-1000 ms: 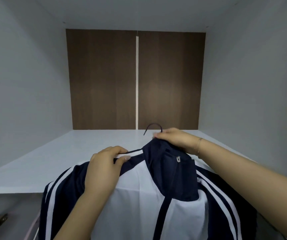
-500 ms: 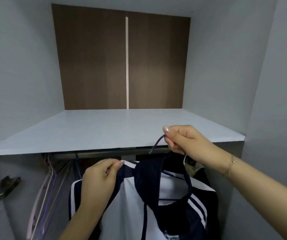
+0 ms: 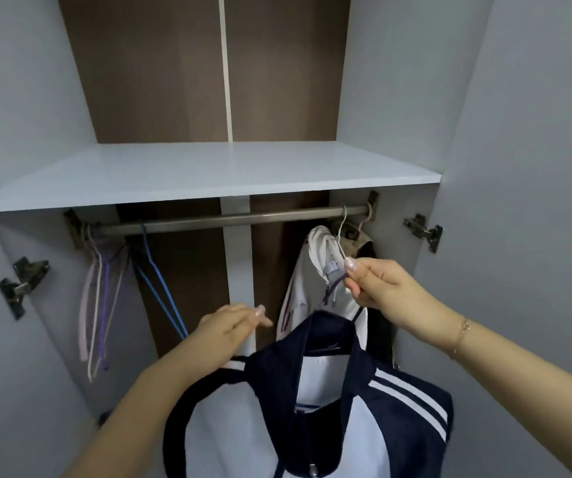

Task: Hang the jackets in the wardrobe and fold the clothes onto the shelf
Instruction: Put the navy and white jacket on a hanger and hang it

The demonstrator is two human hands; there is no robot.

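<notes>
Head view only. Jacket [image 3: 312, 408], navy and white, hangs on its hanger low in the middle of the wardrobe opening, below the rail [image 3: 229, 220] and not yet on it. Your right hand [image 3: 377, 284] pinches the hanger's dark hook [image 3: 334, 286] between thumb and fingertips, just in front of the white garment [image 3: 315, 270] already hung at the rail's right end. Your left hand [image 3: 232, 320] lies with its fingers relaxed and nearly straight, hovering just above the jacket's left shoulder; I judge it holds nothing.

What has changed: a second ago the jacket sat against the front edge of the shelf [image 3: 208, 174], both hands on it, the left gripping the shoulder. Half a second ago your view had dropped to the rail and the left hand still held the fabric. Now that grip has let go and the whole weight hangs from your right pinch, which has carried the hook rightward and under the shelf.

For the task, that puts you at the hanging step itself. The hook sits well below the rail, so you must raise it and catch it over the bare stretch between the blue hanger [image 3: 160, 288] and the white garment. Spare hangers [image 3: 100, 298] crowd the rail's left end. The shelf carries no folded clothes yet.
</notes>
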